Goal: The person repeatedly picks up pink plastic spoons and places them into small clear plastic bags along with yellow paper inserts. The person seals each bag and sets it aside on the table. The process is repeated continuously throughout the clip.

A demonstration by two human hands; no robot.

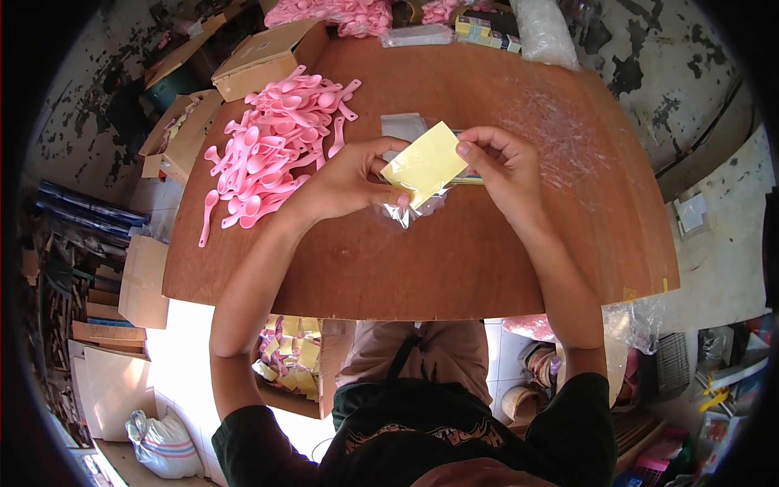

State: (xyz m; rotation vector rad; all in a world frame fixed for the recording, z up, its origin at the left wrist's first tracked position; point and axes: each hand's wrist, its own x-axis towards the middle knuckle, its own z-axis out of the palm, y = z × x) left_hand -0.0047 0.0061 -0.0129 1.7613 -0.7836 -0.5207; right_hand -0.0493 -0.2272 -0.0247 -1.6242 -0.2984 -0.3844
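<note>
Between my hands, above the middle of the table, a pale yellow card point(426, 162) is held tilted, with clear plastic film point(403, 213) around its lower end. My left hand point(353, 178) grips its left side, thumb on the near corner. On the right, the thumb and fingertips of my right hand point(505, 166) pinch the card's right corner. Partly hidden behind the hands lie a stack of clear plastic bags point(403, 124) and some flat cards. To the left of my left hand is a large heap of pink plastic spoons point(280, 138).
The brown wooden table point(389, 276) holds clear plastic strips point(564, 138) at right. A cardboard box point(268, 58), more pink spoons point(333, 15), and a clear plastic roll point(545, 32) stand at the back. Below the front edge, an open box holds yellow-carded packets point(292, 353).
</note>
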